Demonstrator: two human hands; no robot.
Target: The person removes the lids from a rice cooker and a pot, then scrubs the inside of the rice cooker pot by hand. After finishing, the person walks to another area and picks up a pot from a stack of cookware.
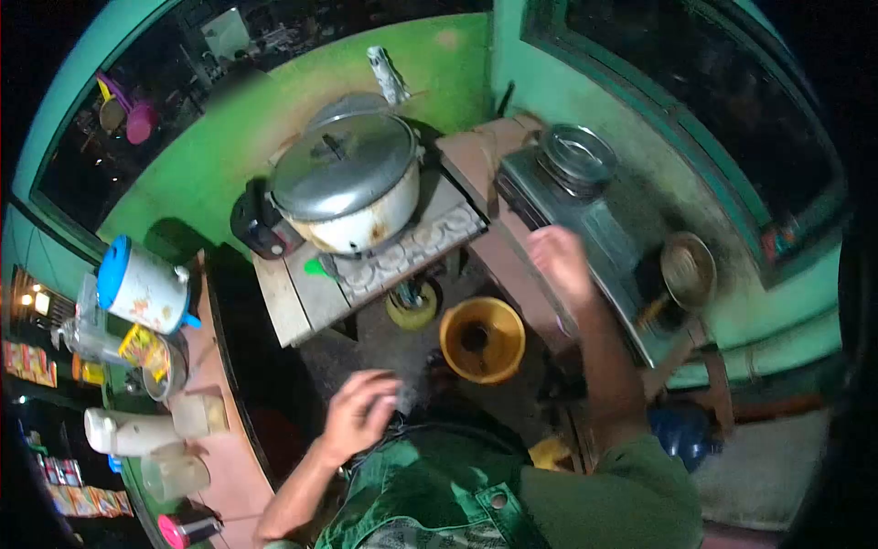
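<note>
My left hand [358, 412] hangs low in front of my green apron, fingers curled loosely and holding nothing I can make out. My right hand [560, 261] is stretched forward, fingers together, resting on or just above the near edge of a grey two-burner stove [585, 224]. A metal pot [578, 154] sits on the stove's far burner. A small blackened pan [688, 271] stands on the near burner, to the right of my right hand.
A large lidded rice cooker [352, 183] stands on a wooden shelf [302, 302]. A yellow bucket [482, 339] is on the floor below. A counter at the left holds a blue-lidded jug [142, 285], thermos and cups. Green walls and dark windows surround the space.
</note>
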